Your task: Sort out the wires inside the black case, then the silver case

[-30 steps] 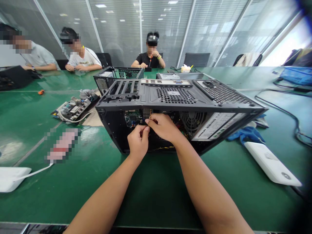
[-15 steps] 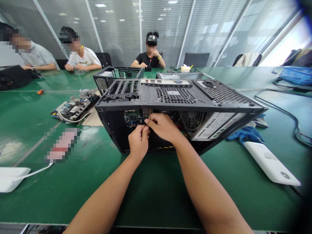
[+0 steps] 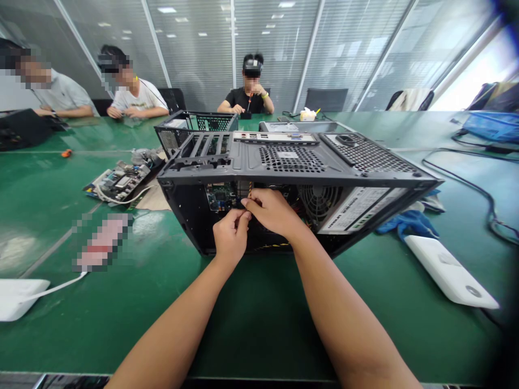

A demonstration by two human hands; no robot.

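A black computer case (image 3: 194,175) lies with its open side facing me and its perforated back panel on top. Inside show a green motherboard (image 3: 221,195) and, to the right, a power supply (image 3: 344,210) with a round fan grille. Both my hands are at the opening. My left hand (image 3: 230,235) pinches a thin twisted cable (image 3: 250,187), orange and black, at its lower part. Just above, my right hand (image 3: 270,210) has thumb and fingers closed on the same cable. Fingers hide the cable's end. More yellow and black wires lie low in the case.
On the left lie a loose circuit board (image 3: 121,181), a blurred pink phone (image 3: 103,241) and a white power bank (image 3: 20,297). Right are blue gloves (image 3: 413,222), a white device (image 3: 450,270) and black cables (image 3: 478,183). Another case frame (image 3: 194,121) stands behind. Co-workers sit across the table.
Both hands stay almost in place, pinching the cable. The left fingertips have shifted very slightly to the right, closer to the right thumb.
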